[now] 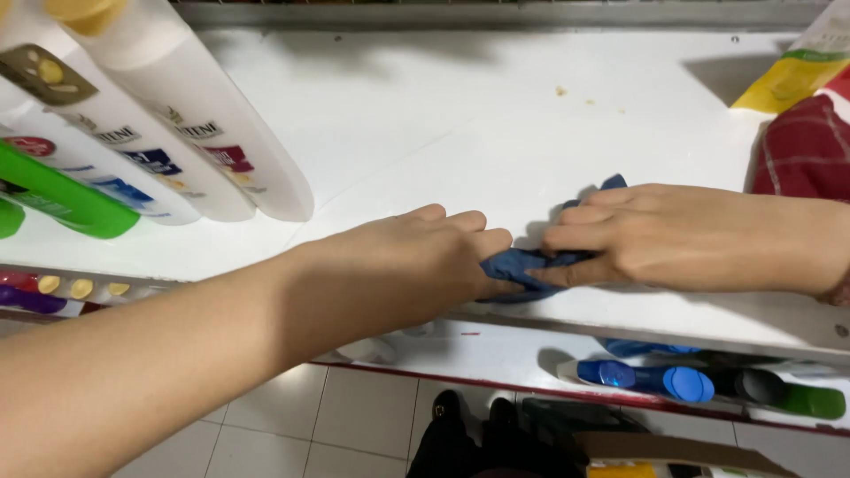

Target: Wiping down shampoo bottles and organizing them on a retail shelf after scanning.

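- Left hand [425, 261] pinches the blue cloth [522, 265], grip closed on its left end.
- Right hand [655, 235] clamps the cloth's right end.
- Cloth lies near the white shelf [460, 124] front edge; white bottles [177, 124] at ten o'clock.

White bottles [190, 133] upper left; yellow pouch [788, 80] upper right.

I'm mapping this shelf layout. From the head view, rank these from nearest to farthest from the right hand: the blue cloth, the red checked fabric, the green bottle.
1. Blue cloth: under the right hand, gripped.
2. Red checked fabric: back right of the shelf.
3. Green bottle: far left.
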